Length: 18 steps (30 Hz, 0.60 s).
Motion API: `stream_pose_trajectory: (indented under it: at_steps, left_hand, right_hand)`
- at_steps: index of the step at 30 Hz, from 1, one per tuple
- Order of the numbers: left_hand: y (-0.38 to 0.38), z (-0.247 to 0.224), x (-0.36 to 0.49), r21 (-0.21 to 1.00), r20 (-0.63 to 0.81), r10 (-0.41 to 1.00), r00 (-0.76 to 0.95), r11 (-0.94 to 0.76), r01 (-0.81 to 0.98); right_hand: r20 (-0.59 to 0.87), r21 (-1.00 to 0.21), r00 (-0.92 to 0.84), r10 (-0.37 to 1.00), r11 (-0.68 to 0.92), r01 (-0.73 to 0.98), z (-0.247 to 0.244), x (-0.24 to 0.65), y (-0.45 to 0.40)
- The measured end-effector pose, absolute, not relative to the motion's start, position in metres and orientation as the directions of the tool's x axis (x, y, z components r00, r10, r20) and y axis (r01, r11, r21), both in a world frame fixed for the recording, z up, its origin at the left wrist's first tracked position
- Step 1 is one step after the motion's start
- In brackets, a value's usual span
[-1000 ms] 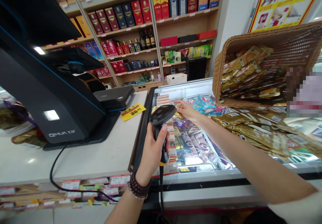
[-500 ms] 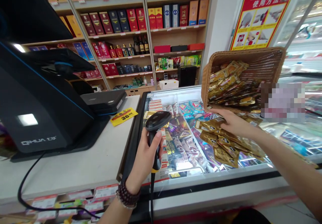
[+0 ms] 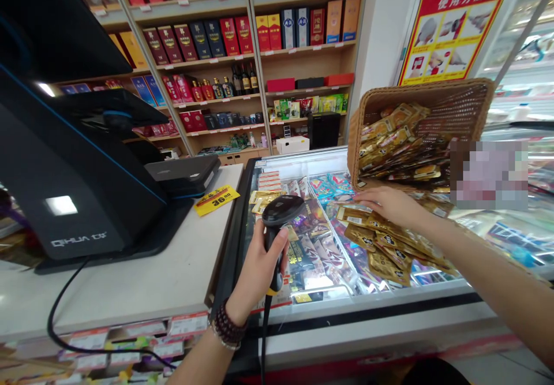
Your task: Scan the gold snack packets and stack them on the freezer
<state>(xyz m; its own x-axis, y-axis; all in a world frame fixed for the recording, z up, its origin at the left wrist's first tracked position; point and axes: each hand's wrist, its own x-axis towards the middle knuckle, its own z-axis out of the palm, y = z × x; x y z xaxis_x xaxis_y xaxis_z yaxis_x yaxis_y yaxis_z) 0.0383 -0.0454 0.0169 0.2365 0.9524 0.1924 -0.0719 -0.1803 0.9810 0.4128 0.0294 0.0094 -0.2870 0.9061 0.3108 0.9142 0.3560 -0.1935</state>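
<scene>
My left hand (image 3: pixel 259 269) grips a black handheld barcode scanner (image 3: pixel 282 210) with a yellow band and a black cord, its head over the freezer's near left corner. A dark beaded bracelet (image 3: pixel 227 326) circles that wrist. My right hand (image 3: pixel 389 205) lies open over a spread of gold foil sachets (image 3: pixel 383 240) on the freezer's glass lid. Its fingertips are close to the low rim of a tilted wicker basket (image 3: pixel 424 93), which is heaped with more gold sachets (image 3: pixel 400 142).
A black checkout terminal (image 3: pixel 73 189) stands on the white counter (image 3: pixel 130 292) left of the freezer, with a yellow price tag (image 3: pixel 216 200) beside it. Shelves of boxed liquor (image 3: pixel 216 44) fill the back. A pixelated patch (image 3: pixel 489 174) hides the area right of the basket.
My right hand has moved right from the freezer's middle to the sachets below the basket. The view has swung, and the left hand still grips the scanner.
</scene>
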Motion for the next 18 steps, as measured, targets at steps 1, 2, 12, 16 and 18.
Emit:
stream_pose_trajectory:
  at_steps: [1,2,12,16,18]
  left_hand:
    - [-0.045,0.016,0.038,0.981,0.194,0.952,0.237,-0.181,-0.073]
    - [-0.045,0.016,0.038,0.98,0.196,0.952,0.237,-0.183,-0.075]
    - [-0.045,0.016,0.04,0.982,0.19,0.953,0.235,-0.182,-0.058]
    - [-0.044,0.012,0.041,0.982,0.189,0.949,0.251,-0.18,-0.058]
    - [-0.044,0.01,0.041,0.982,0.187,0.948,0.257,-0.18,-0.052]
  right_hand:
    - [0.321,-0.205,-0.284,0.904,0.359,0.911,0.006,0.4,0.028]
    - [0.301,-0.226,-0.294,0.907,0.367,0.902,0.002,0.388,0.027]
    - [0.159,-0.334,-0.051,0.986,0.102,0.937,-0.015,0.353,0.052]
    - [0.299,-0.447,-0.04,0.954,0.176,0.877,-0.018,0.346,0.054]
    - [0.4,-0.501,0.002,0.916,0.217,0.838,-0.02,0.338,0.052]
